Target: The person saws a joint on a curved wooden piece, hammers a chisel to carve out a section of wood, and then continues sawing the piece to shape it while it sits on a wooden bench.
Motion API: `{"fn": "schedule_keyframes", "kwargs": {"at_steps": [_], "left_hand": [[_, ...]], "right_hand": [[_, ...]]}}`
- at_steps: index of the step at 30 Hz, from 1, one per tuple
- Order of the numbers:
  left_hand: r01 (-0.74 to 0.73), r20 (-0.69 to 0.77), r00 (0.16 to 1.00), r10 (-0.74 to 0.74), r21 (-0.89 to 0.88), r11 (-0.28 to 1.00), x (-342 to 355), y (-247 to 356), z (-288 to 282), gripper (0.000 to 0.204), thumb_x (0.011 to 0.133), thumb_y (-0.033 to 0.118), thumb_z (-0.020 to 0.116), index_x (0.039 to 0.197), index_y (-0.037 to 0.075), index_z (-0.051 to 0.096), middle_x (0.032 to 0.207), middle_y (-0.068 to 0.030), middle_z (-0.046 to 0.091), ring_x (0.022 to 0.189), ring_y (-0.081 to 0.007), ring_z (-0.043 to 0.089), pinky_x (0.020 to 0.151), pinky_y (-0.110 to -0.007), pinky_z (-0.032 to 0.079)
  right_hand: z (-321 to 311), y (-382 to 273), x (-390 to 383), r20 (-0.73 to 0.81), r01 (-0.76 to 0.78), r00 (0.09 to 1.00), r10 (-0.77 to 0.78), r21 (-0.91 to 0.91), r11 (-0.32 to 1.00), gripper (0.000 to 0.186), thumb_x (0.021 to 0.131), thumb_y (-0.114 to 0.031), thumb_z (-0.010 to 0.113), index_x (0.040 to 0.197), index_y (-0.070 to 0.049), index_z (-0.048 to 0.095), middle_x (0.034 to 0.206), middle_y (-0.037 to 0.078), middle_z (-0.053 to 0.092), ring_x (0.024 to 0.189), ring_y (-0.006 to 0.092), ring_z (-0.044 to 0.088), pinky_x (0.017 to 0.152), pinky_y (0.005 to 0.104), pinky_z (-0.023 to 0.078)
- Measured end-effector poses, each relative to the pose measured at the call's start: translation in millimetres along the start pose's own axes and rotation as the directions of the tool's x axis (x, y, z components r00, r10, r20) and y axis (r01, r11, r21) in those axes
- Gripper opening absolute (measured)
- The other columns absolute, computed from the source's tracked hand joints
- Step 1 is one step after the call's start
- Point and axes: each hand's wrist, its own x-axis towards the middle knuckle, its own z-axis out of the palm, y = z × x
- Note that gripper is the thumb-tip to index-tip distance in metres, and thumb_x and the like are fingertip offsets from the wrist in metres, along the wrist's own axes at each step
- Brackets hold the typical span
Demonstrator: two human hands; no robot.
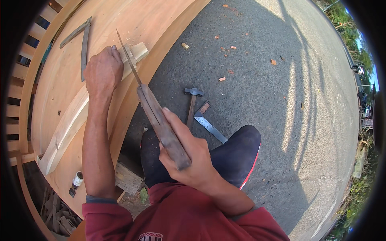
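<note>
My right hand (189, 156) grips the worn wooden handle of a long handsaw (155, 112). Its thin blade runs up and left to a pale wooden strip (72, 116) that lies on a big curved wooden panel (56, 72). My left hand (103, 70) is closed over the strip's upper part, just left of where the blade meets the wood. The strip's short end (138, 51) sticks out to the right of the blade.
A metal square (82, 38) lies on the panel's far side. On the asphalt by my knee (237, 148) lie a hammer (192, 102) and a try square (209, 124). A small bottle (77, 180) stands at the panel's near edge. Wood chips dot the road.
</note>
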Motion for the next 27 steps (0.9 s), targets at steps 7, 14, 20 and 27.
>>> {"fn": "schedule_keyframes", "kwargs": {"at_steps": [7, 14, 20, 27], "left_hand": [[-0.027, -0.04, 0.999, 0.026, -0.028, 0.999, 4, 10, 0, 0.046, 0.105, 0.036, 0.043, 0.091, 0.002, 0.069, 0.087, -0.029, 0.07, 0.087, -0.0484, 0.068, 0.081, -0.057, 0.052], [-0.01, -0.048, 0.999, 0.008, -0.028, 1.0, 5, 6, -1, 0.046, 0.105, 0.036, 0.043, 0.092, 0.001, 0.07, 0.09, -0.0294, 0.071, 0.089, -0.0488, 0.068, 0.083, -0.056, 0.052], [-0.037, -0.043, 0.998, 0.036, -0.02, 0.999, 6, 7, -1, 0.045, 0.105, 0.036, 0.044, 0.094, 0.002, 0.071, 0.09, -0.0282, 0.071, 0.089, -0.0479, 0.068, 0.082, -0.056, 0.052], [0.004, -0.05, 0.999, -0.003, 0.012, 1.0, 1, 9, 0, 0.046, 0.105, 0.036, 0.044, 0.092, 0.002, 0.072, 0.09, -0.0278, 0.071, 0.09, -0.0472, 0.068, 0.082, -0.056, 0.052]], "right_hand": [[31, 21, 79, -0.056, 0.055, 0.997, -0.058, -0.064, 0.996, 0.076, 0.078, 0.005, 0.07, 0.15, 0.0, 0.047, 0.102, 0.017, 0.074, 0.083, 0.0239, 0.076, 0.076, 0.0287, 0.056], [-22, 1, -43, -0.043, 0.062, 0.997, -0.063, -0.011, 0.998, 0.075, 0.079, 0.003, 0.071, 0.15, 0.0, 0.046, 0.115, 0.023, 0.072, 0.09, 0.0252, 0.077, 0.077, 0.0326, 0.058], [15, -8, 93, 0.05, -0.134, 0.989, 0.139, -0.088, 0.987, 0.077, 0.079, 0.002, 0.07, 0.152, 0.0, 0.044, 0.117, 0.026, 0.071, 0.098, 0.0369, 0.075, 0.083, 0.0344, 0.058], [-9, -15, 17, -0.009, 0.059, 0.998, -0.059, 0.022, 0.998, 0.076, 0.08, 0.001, 0.07, 0.151, 0.0, 0.043, 0.112, 0.024, 0.072, 0.098, 0.0393, 0.074, 0.082, 0.0386, 0.058]]}}
